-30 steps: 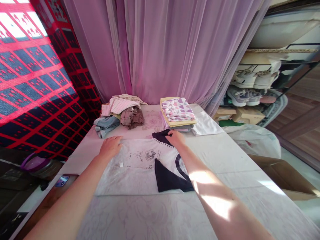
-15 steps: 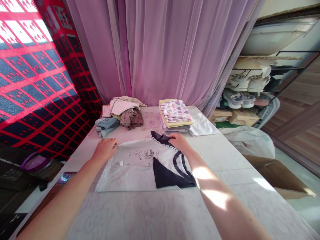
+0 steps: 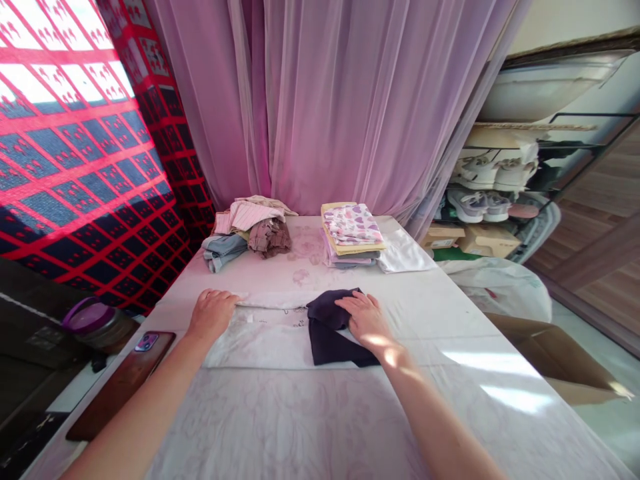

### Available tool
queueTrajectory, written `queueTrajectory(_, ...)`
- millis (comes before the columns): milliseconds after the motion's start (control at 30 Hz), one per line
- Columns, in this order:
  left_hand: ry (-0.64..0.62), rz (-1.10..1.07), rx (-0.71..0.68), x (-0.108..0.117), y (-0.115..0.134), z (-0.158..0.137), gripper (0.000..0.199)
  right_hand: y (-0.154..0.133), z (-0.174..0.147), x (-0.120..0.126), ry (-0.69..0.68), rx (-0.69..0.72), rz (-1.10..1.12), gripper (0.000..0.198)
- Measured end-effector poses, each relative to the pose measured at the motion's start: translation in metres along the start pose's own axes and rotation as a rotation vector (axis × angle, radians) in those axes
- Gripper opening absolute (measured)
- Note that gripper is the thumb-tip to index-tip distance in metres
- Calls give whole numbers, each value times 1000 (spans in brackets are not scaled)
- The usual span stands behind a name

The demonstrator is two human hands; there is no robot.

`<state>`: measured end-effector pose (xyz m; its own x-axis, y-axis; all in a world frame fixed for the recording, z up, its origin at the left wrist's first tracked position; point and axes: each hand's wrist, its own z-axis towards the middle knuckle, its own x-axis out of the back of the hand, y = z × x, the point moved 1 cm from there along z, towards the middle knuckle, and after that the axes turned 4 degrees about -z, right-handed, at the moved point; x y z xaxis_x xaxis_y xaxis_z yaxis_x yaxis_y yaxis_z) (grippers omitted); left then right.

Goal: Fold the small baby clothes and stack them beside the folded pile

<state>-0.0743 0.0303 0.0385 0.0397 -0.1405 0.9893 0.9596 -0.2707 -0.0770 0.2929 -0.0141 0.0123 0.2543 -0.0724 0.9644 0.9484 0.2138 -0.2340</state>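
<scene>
A white T-shirt (image 3: 265, 350) with dark navy panels and small black print lies on the table in front of me, its far part folded over toward me. My left hand (image 3: 214, 312) is closed on the far left corner of the fold, with the fingertips partly hidden. On the navy cloth at the right end, my right hand (image 3: 367, 321) rests with its fingers stretched out and a little apart. Much of the print is covered by the folded layer.
Behind the shirt sit a loose pile of clothes (image 3: 255, 230) and a neat folded stack (image 3: 353, 230), with a white folded cloth (image 3: 405, 252) beside it. A phone (image 3: 123, 383) lies by my left forearm. An open cardboard box (image 3: 555, 360) stands right of the table.
The shirt's far edge has come over toward me, covering much of the print and the striped part. My right hand has moved slightly nearer and its fingers have opened onto the cloth.
</scene>
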Motion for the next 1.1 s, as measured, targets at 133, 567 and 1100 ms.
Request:
queueTrajectory(133,5,-35,-2,0,0,-7,37,2,-3,0,-6,-35,-32,50)
queueTrajectory(567,-3,-343,-224,-28,77,-7,50,-4,-20,-2,-6,-31,-3,50)
queueTrajectory(1100,-6,-526,-337,-20,142,-5,56,-1,-37,-20,265,82,107,33)
